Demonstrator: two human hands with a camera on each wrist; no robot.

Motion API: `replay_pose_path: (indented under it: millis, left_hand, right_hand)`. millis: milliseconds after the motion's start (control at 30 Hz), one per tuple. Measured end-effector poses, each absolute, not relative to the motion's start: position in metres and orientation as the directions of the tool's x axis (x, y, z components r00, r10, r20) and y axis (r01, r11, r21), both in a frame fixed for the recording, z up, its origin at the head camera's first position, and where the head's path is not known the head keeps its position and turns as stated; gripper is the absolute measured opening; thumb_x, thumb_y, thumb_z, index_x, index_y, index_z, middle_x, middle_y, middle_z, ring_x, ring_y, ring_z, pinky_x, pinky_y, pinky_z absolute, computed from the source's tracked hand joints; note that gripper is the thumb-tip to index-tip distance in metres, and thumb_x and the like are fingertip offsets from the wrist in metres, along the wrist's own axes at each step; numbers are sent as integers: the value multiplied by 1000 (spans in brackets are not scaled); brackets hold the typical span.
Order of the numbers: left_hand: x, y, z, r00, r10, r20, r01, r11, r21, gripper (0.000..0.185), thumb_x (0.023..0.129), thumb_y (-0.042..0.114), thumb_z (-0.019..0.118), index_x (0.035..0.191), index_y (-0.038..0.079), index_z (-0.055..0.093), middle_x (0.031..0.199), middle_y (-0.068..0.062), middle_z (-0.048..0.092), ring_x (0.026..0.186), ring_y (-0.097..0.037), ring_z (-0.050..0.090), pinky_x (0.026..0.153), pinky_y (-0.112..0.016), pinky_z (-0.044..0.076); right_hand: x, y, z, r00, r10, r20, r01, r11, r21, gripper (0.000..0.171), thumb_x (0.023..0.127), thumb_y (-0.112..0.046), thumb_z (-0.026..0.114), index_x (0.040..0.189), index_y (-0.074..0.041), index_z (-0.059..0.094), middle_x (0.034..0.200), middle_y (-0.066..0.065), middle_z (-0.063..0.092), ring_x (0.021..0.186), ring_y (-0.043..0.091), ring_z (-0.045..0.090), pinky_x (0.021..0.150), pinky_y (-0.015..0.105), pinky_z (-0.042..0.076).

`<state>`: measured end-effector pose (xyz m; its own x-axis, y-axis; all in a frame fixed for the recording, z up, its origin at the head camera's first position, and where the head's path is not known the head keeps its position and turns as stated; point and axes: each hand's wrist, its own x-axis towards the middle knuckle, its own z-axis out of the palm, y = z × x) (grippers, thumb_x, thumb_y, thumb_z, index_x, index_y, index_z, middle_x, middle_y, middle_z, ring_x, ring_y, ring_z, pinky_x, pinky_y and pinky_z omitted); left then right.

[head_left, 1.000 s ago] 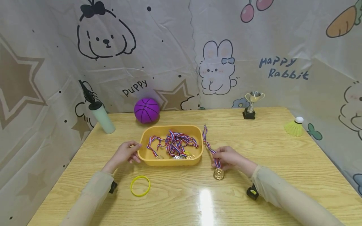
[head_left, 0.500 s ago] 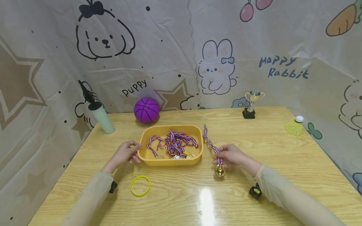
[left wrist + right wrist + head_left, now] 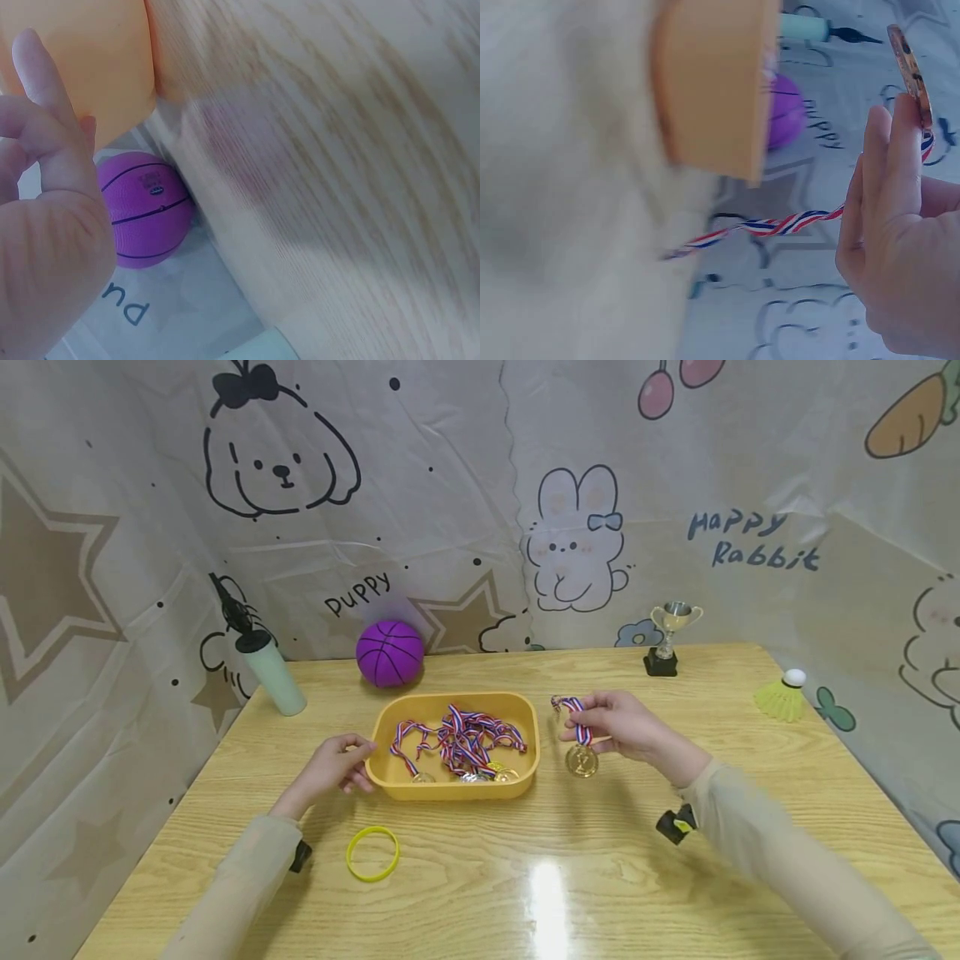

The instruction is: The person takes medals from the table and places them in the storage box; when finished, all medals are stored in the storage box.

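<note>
My right hand [image 3: 618,724] pinches the red, white and blue ribbon of a gold medal [image 3: 582,761], just right of the yellow tray [image 3: 457,791]. The medal dangles below the fingers, raised over the table; in the right wrist view its disc [image 3: 910,75] shows nearly edge-on and a twisted ribbon tail [image 3: 780,225] trails down. With my left hand [image 3: 337,762] I hold the tray's left rim, fingers against the outer wall [image 3: 90,60] in the left wrist view. Inside the tray lie several medals with tangled striped ribbons [image 3: 468,739].
A yellow wristband [image 3: 372,854] lies in front of the tray. Behind stand a purple basketball [image 3: 390,653], a pale green bottle-shaped pump [image 3: 273,677] at left and a small trophy cup [image 3: 663,643] at right. A yellow shuttlecock [image 3: 782,697] sits near the right edge.
My right hand has moved away from me and up, lifting the medal off the table, its ribbon drawn up with it. The left hand and the tray stay in place.
</note>
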<state>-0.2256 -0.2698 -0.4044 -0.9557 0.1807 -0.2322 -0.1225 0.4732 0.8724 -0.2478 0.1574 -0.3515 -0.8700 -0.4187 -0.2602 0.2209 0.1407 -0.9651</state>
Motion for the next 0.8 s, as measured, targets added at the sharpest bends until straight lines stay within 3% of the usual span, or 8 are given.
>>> replay_pose_path:
  millis: [533, 800]
  left_hand:
    - [-225, -272, -406, -957, 173, -233, -127, 472, 872, 39, 103, 24, 44, 116, -13, 48, 62, -1, 63, 55, -10, 65, 45, -18, 41]
    - [-226, -272, -408, -957, 169, -234, -132, 464, 876, 40, 103, 24, 45, 118, -13, 47, 62, -1, 63, 55, -10, 65, 45, -18, 41]
  right_hand:
    - [-236, 90, -277, -857, -512, -68, 52, 46, -998, 20, 97, -3, 51, 114, 6, 47, 89, 2, 68, 78, 10, 71, 50, 19, 51]
    - [-234, 44, -269, -854, -520, -32, 6, 52, -999, 18, 96, -5, 55, 110, 4, 51, 90, 3, 68, 77, 11, 71, 49, 22, 51]
